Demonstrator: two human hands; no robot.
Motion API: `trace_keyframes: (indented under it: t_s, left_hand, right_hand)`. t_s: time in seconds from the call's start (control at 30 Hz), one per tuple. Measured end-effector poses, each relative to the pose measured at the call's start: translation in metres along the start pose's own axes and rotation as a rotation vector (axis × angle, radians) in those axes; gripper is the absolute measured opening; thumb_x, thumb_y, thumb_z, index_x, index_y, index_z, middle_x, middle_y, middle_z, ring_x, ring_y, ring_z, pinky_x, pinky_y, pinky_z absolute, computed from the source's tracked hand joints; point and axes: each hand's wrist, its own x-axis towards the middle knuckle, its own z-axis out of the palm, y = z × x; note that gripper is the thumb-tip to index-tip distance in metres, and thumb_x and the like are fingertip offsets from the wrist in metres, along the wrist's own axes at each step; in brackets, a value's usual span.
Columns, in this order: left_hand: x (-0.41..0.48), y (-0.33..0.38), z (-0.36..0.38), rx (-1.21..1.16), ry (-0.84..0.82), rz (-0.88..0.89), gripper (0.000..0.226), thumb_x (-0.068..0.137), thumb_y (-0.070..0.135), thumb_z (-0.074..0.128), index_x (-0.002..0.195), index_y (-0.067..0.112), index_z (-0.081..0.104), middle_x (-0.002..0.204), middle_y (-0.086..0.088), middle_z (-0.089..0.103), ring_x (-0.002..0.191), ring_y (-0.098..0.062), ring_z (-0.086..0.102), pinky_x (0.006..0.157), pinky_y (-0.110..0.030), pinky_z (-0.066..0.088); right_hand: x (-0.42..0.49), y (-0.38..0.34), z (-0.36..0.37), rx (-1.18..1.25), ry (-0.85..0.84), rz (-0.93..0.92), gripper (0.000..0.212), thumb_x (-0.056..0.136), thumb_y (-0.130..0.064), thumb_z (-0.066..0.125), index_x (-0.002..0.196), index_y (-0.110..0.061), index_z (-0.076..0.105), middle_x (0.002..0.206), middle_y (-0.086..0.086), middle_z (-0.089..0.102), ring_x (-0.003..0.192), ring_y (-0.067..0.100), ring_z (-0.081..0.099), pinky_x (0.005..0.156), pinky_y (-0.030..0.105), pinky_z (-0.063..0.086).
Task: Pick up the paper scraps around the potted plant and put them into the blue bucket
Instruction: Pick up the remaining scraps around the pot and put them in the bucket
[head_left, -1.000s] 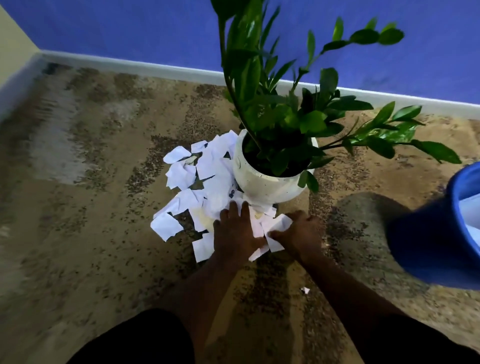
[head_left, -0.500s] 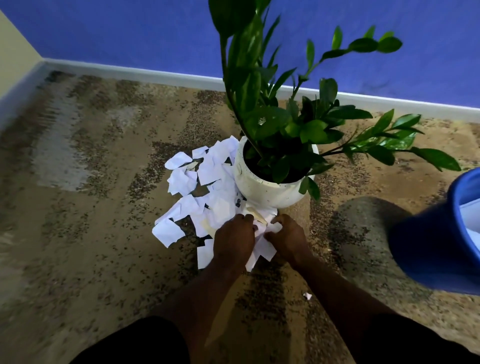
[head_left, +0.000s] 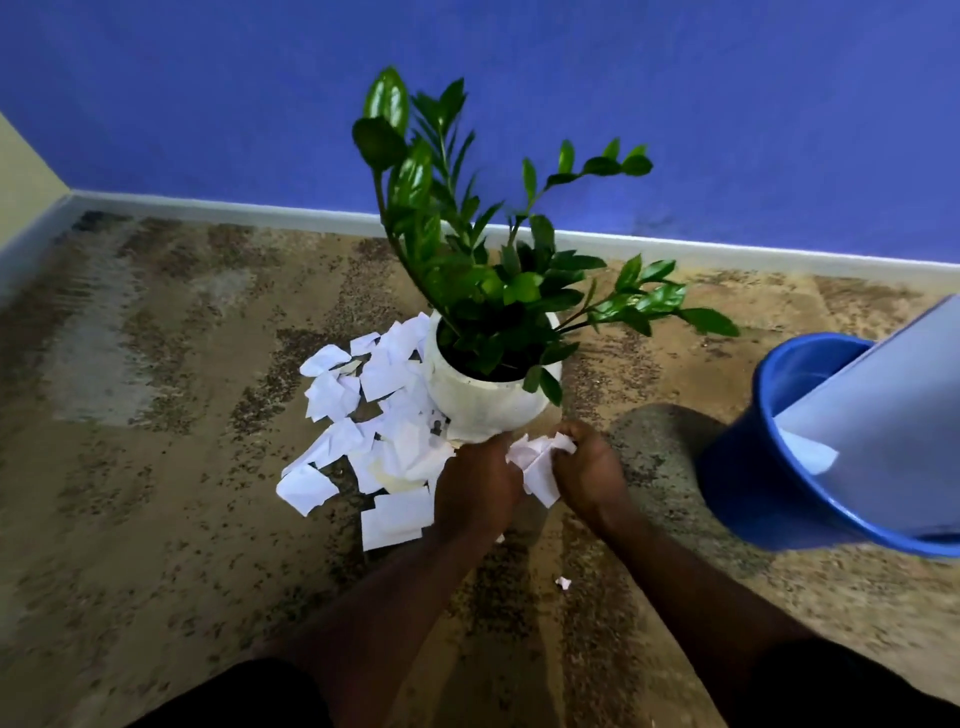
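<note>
head view showed both hands low in front of the white pot (head_left: 488, 402) of the potted plant (head_left: 498, 291). the right hand (head_left: 589, 470) was curled closed round a crumpled bunch of paper scraps (head_left: 537, 457), and the left hand (head_left: 480, 480) was cupped against the same bunch from the other side, its fingers bent inward; how firmly it pinched the paper could not be told. the wad sat between the two hands, just in front of the pot's base.

most of the loose scraps (head_left: 374, 415) lay on the carpet (head_left: 156, 467) to the left of the pot, some touching its wall, and one tiny piece (head_left: 563, 583) lay apart, nearer the person. the blue bucket (head_left: 769, 467) stood well to the right, tilted toward the camera, with a pale sheet (head_left: 893, 415) leaning in it.

to do the gathering well, it seemed wise to press the bunch tight between both palms before lifting, so no piece slid out on the way across. the carry would need to pass clear of the low leaves on the right side, and the hands should open only once over the bucket's mouth.
</note>
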Motion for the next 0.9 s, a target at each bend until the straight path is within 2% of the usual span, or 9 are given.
trace_keyframes:
  t_s: [0.07, 0.17, 0.3, 0.37, 0.47, 0.57, 0.63, 0.8, 0.9]
  left_hand:
    - [0.000, 0.024, -0.005, -0.054, -0.001, 0.019, 0.033, 0.093, 0.040, 0.052, 0.116, 0.018, 0.062, 0.115, -0.003, 0.068, 0.108, -0.023, 0.063, 0.088, -0.030, 0.046]
    - [0.004, 0.064, -0.016, -0.069, 0.016, 0.035, 0.024, 0.090, 0.035, 0.054, 0.096, 0.015, 0.064, 0.098, -0.006, 0.070, 0.094, -0.025, 0.065, 0.072, -0.029, 0.044]
    - [0.012, 0.114, -0.029, -0.124, -0.008, 0.065, 0.031, 0.088, 0.038, 0.054, 0.101, 0.013, 0.065, 0.104, -0.010, 0.070, 0.099, -0.031, 0.063, 0.080, -0.035, 0.051]
    - [0.015, 0.138, -0.032, -0.144, -0.016, 0.125, 0.031, 0.089, 0.035, 0.053, 0.101, 0.009, 0.065, 0.105, -0.013, 0.069, 0.100, -0.033, 0.062, 0.079, -0.033, 0.049]
    - [0.019, 0.180, -0.033, -0.190, -0.051, 0.235, 0.035, 0.085, 0.033, 0.047, 0.099, 0.007, 0.066, 0.101, -0.017, 0.069, 0.097, -0.035, 0.063, 0.076, -0.033, 0.047]
    - [0.021, 0.220, -0.029, -0.228, -0.123, 0.284, 0.043, 0.084, 0.036, 0.041, 0.106, 0.008, 0.066, 0.108, -0.018, 0.068, 0.100, -0.035, 0.063, 0.079, -0.034, 0.048]
    - [0.023, 0.243, -0.020, -0.197, -0.163, 0.311, 0.034, 0.091, 0.030, 0.049, 0.111, 0.007, 0.064, 0.113, -0.019, 0.066, 0.104, -0.036, 0.061, 0.080, -0.034, 0.048]
    - [0.033, 0.273, 0.000, -0.123, -0.231, 0.282, 0.025, 0.083, 0.015, 0.060, 0.103, 0.001, 0.063, 0.107, -0.021, 0.067, 0.102, -0.039, 0.061, 0.074, -0.036, 0.047]
    - [0.037, 0.279, 0.006, -0.116, -0.256, 0.267, 0.036, 0.085, 0.009, 0.058, 0.119, 0.001, 0.060, 0.123, -0.020, 0.062, 0.115, -0.036, 0.057, 0.090, -0.036, 0.047]
  right_hand:
    - [-0.004, -0.004, -0.023, -0.030, 0.067, -0.017, 0.017, 0.090, -0.010, 0.055, 0.105, -0.008, 0.062, 0.098, 0.010, 0.067, 0.092, 0.027, 0.063, 0.069, 0.023, 0.039]
    - [-0.011, -0.012, -0.066, -0.110, 0.172, -0.019, 0.020, 0.088, -0.009, 0.054, 0.106, -0.007, 0.062, 0.099, 0.014, 0.069, 0.091, 0.030, 0.064, 0.069, 0.025, 0.041]
    - [-0.016, -0.021, -0.123, -0.169, 0.316, 0.002, 0.026, 0.083, -0.013, 0.049, 0.106, -0.012, 0.063, 0.099, 0.012, 0.070, 0.093, 0.033, 0.064, 0.079, 0.028, 0.046]
    - [-0.019, -0.025, -0.150, -0.172, 0.412, -0.018, 0.027, 0.085, -0.010, 0.048, 0.106, -0.013, 0.064, 0.103, 0.014, 0.070, 0.097, 0.035, 0.063, 0.081, 0.031, 0.047]
    - [-0.023, -0.028, -0.194, -0.250, 0.503, -0.022, 0.028, 0.091, -0.007, 0.047, 0.111, -0.011, 0.065, 0.110, 0.015, 0.069, 0.100, 0.034, 0.063, 0.071, 0.023, 0.037]
    - [-0.022, -0.024, -0.228, -0.279, 0.592, -0.049, 0.027, 0.089, -0.006, 0.048, 0.104, -0.012, 0.070, 0.103, 0.015, 0.072, 0.094, 0.032, 0.066, 0.065, 0.020, 0.033]
    - [-0.020, -0.017, -0.243, -0.291, 0.604, -0.045, 0.025, 0.086, -0.006, 0.051, 0.098, -0.012, 0.071, 0.097, 0.015, 0.073, 0.091, 0.033, 0.067, 0.066, 0.022, 0.036]
    - [-0.014, -0.001, -0.263, -0.396, 0.512, -0.017, 0.017, 0.082, -0.006, 0.051, 0.087, -0.005, 0.067, 0.088, 0.022, 0.071, 0.084, 0.039, 0.065, 0.066, 0.031, 0.045]
    - [-0.010, 0.007, -0.266, -0.436, 0.464, 0.008, 0.017, 0.080, -0.008, 0.055, 0.089, -0.003, 0.069, 0.089, 0.023, 0.070, 0.084, 0.041, 0.065, 0.069, 0.034, 0.049]
